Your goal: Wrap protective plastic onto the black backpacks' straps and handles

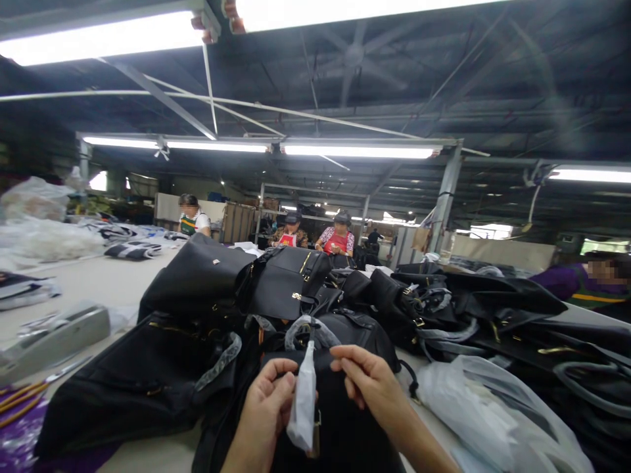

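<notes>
A narrow white wrapping (303, 401), thin like tissue or foam, hangs on a dark strap in front of a black bag (350, 427). My left hand (266, 401) is closed in a pinch at its left edge; the fingertips are partly hidden. To its right, my right hand (367, 378) has curled fingers and stands a little apart from the wrapping. Whatever those fingers hold, if anything, does not show. Clear plastic covers the bag's looped handle (308, 327) behind the wrapping. A gold-coloured metal fitting (317, 420) shows low on the bag's front.
Black bags are heaped beyond and on both sides, including one at left (123, 381). A clear plastic bag (483, 407) lies at right. At left are a grey tool-like object (64, 338) and yellow-handled scissors (29, 397). Several co-workers (340, 240) sit farther back.
</notes>
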The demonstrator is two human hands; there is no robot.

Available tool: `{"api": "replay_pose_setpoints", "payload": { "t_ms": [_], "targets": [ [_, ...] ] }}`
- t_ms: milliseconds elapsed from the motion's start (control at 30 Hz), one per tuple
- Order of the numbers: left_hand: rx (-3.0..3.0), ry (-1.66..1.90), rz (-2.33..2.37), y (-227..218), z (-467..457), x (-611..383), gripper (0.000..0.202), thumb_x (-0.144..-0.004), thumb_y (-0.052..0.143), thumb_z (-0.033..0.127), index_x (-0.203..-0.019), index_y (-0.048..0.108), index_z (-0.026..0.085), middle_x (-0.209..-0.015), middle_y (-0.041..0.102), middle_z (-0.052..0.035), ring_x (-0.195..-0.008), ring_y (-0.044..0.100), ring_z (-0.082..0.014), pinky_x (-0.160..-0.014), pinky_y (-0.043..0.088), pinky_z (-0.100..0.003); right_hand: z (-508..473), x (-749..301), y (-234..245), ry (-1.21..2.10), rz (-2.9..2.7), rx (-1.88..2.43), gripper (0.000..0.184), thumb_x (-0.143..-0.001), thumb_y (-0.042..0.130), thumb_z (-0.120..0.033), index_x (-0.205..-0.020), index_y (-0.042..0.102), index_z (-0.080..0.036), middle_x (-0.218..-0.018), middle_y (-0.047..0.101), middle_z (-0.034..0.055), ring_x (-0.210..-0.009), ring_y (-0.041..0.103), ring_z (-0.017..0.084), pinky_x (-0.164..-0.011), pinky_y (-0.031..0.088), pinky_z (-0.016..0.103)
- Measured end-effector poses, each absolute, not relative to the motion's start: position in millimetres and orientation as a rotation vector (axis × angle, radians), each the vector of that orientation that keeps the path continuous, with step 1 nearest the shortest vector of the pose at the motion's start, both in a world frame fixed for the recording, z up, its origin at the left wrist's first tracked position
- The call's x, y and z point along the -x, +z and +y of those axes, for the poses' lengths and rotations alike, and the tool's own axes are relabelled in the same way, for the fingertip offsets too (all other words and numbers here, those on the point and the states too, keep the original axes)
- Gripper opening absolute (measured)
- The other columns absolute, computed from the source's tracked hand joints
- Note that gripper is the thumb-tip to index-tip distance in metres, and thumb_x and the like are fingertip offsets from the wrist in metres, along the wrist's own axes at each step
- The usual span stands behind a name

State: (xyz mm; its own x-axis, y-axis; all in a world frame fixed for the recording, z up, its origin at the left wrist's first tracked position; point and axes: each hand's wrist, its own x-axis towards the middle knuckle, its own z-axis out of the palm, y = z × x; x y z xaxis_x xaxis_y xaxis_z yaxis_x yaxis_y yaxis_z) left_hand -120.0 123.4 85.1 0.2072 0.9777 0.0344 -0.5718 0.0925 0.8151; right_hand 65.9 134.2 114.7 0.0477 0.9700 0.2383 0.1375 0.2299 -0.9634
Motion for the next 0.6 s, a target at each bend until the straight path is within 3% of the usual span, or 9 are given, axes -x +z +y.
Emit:
{"api": "replay_pose_setpoints", "payload": {
  "t_ms": [67,167,267,367,433,500,600],
  "targets": [
    [-0.841,1.278,0.632,92,123,134,0.048,-0.063,0.085,0.045,-0.094,0.059,0.019,-0.067,0.069,0.0005,-0.058,0.066,-0.0162,-0.054,0.051,-0.025,130,-84,114,0.74,-1.358,1.235,0.039,-0.073,0.061,-0.049,-0.094,0.071,-0.017,-0.074,0.07,0.0034,-0.044,0.049,0.01,-0.04,0.037,0.023],
    [-0.93,1.297,0.679,93,124,149,0.047,-0.063,0.083,0.051,-0.089,0.06,0.019,-0.057,0.064,0.0034,-0.045,0.057,-0.0113,-0.045,0.044,-0.021,127,-106,109,0.495,-1.366,1.35,0.035,-0.077,0.057,-0.047,-0.093,0.072,-0.02,-0.081,0.073,0.0047,-0.069,0.065,0.019,-0.065,0.053,0.031],
    [-1.116,1.407,0.87,81,125,158,0.045,-0.067,0.076,0.058,-0.084,0.061,0.019,-0.053,0.061,0.0031,-0.044,0.055,-0.0127,-0.044,0.044,-0.022,128,-117,100,0.32,-1.382,1.396,0.034,-0.077,0.057,-0.047,-0.094,0.073,-0.022,-0.095,0.075,0.0069,-0.09,0.069,0.025,-0.081,0.055,0.035],
    [-1.264,1.637,1.208,63,124,163,0.039,-0.072,0.069,0.056,-0.088,0.063,0.02,-0.07,0.067,-0.0005,-0.062,0.063,-0.0179,-0.056,0.051,-0.025,133,-119,92,0.242,-1.36,1.409,0.043,-0.076,0.058,-0.047,-0.108,0.07,-0.021,-0.111,0.072,0.0097,-0.102,0.068,0.027,-0.082,0.056,0.036],
    [-1.333,1.74,1.404,48,123,165,0.042,-0.075,0.063,0.056,-0.098,0.064,0.021,-0.09,0.071,-0.0045,-0.08,0.068,-0.0235,-0.072,0.056,-0.032,137,-120,87,0.326,-1.349,1.419,0.052,-0.077,0.058,-0.05,-0.118,0.066,-0.019,-0.117,0.07,0.0112,-0.109,0.066,0.028,-0.089,0.055,0.038],
    [-1.429,1.669,1.5,31,123,166,0.049,-0.076,0.06,0.057,-0.109,0.062,0.021,-0.108,0.071,-0.0088,-0.098,0.068,-0.0294,-0.088,0.055,-0.04,140,-120,84,0.446,-1.352,1.427,0.056,-0.077,0.057,-0.053,-0.12,0.065,-0.018,-0.117,0.071,0.0119,-0.11,0.066,0.029,-0.097,0.052,0.04],
    [-1.513,1.43,1.497,5,126,161,0.06,-0.074,0.06,0.055,-0.12,0.059,0.016,-0.122,0.069,-0.015,-0.115,0.063,-0.0345,-0.1,0.05,-0.046,138,-119,82,0.533,-1.359,1.401,0.054,-0.076,0.059,-0.054,-0.116,0.066,-0.019,-0.114,0.073,0.0103,-0.108,0.066,0.029,-0.097,0.051,0.039]
  ]
}}
